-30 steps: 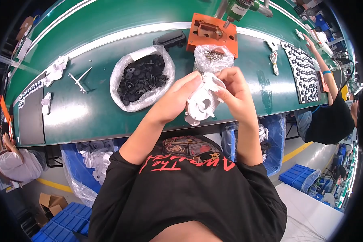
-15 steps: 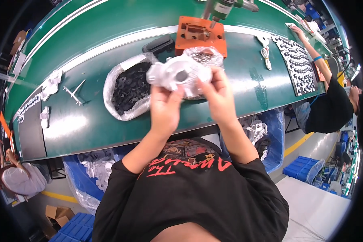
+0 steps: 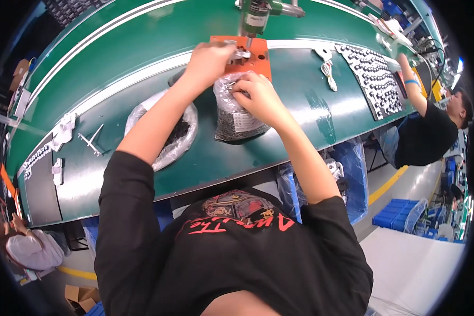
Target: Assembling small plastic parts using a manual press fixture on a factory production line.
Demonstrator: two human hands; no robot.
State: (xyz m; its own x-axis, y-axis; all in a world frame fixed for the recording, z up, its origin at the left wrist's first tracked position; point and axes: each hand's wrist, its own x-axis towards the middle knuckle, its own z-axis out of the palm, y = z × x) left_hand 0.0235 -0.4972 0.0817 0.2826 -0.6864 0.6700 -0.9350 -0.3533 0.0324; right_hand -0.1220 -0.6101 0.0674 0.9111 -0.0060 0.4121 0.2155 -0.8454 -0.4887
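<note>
My left hand (image 3: 209, 64) is at the orange fixture block (image 3: 260, 66), its fingers slightly blurred and curled over a white plastic part (image 3: 242, 54) that lies in the block. Most of that part is covered by the fingers. Just in front of the block stands a clear plastic bag (image 3: 227, 113) full of small dark metal pieces, probably screws. My right hand (image 3: 255, 97) is at the bag's open mouth, thumb and fingers pinched together; whatever is between the fingertips is too small to make out. Above the block hangs a green powered driver (image 3: 256, 16) with its tip pointing down.
Left of the bag, a plastic-lined container (image 3: 190, 131) of black parts sits partly under my left forearm. A bundled white cable (image 3: 327, 73) and a board with rows of parts (image 3: 374, 79) lie to the right. A co-worker (image 3: 432, 124) sits at the far right. Blue bins (image 3: 350, 184) stand below the bench edge.
The white plastic part has gone from between both hands to the orange block, with my left hand following it. My right hand has let go of it and moved to the bag.
</note>
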